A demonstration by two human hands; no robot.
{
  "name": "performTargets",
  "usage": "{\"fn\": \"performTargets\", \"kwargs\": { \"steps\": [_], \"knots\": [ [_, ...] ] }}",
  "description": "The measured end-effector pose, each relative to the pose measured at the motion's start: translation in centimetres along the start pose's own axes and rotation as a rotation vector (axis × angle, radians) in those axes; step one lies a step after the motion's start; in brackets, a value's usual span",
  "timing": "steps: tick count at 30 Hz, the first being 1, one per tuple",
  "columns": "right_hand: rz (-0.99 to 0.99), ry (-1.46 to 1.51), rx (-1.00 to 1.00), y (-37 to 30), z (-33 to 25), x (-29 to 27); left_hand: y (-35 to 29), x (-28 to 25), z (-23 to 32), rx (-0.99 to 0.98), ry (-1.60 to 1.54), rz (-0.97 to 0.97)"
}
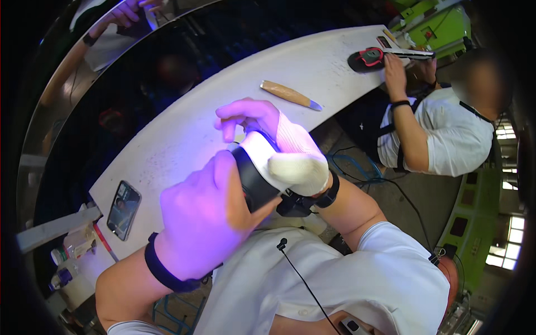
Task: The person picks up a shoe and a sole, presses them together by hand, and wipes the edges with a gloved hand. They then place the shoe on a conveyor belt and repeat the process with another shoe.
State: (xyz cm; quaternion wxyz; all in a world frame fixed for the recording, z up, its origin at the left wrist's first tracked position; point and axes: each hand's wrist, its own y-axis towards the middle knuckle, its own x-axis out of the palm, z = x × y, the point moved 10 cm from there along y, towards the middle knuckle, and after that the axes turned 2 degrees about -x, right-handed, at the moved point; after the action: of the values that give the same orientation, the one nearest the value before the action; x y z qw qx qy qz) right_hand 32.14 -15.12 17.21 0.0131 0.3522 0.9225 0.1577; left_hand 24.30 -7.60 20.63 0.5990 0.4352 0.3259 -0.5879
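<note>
A black shoe with a white sole is held up over the near side of the white table, lit strongly by violet light. My left hand, bare, wraps round its black side from the left. My right hand wears a white knitted glove that leaves the fingers bare. Its gloved thumb presses on the white sole, while the fingers curl over the shoe's far end. A small yellowish bit shows beneath those fingers, too small to name. Dark bands sit on both wrists.
A brown-handled knife lies beyond my hands, and a phone lies at the left. Clear bottles stand by the table's left end. At the right, a seated co-worker handles a black and red shoe. Another person's hand shows top left.
</note>
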Motion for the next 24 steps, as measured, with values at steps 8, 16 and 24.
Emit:
{"fn": "performTargets", "kwargs": {
  "steps": [8,16,24],
  "knots": [
    [-0.196,-0.539,-0.148,-6.7,-3.4,1.2,-3.6,2.0,4.5,0.44,0.228,-0.025],
    [-0.096,-0.987,-0.052,-7.4,2.3,3.8,-9.9,0.2,-4.7,-0.063,-0.884,-0.173],
    [-0.247,-0.855,0.095,-5.9,7.8,7.6,-18.6,3.8,-13.2,-0.881,-1.216,0.415]
  ]
}}
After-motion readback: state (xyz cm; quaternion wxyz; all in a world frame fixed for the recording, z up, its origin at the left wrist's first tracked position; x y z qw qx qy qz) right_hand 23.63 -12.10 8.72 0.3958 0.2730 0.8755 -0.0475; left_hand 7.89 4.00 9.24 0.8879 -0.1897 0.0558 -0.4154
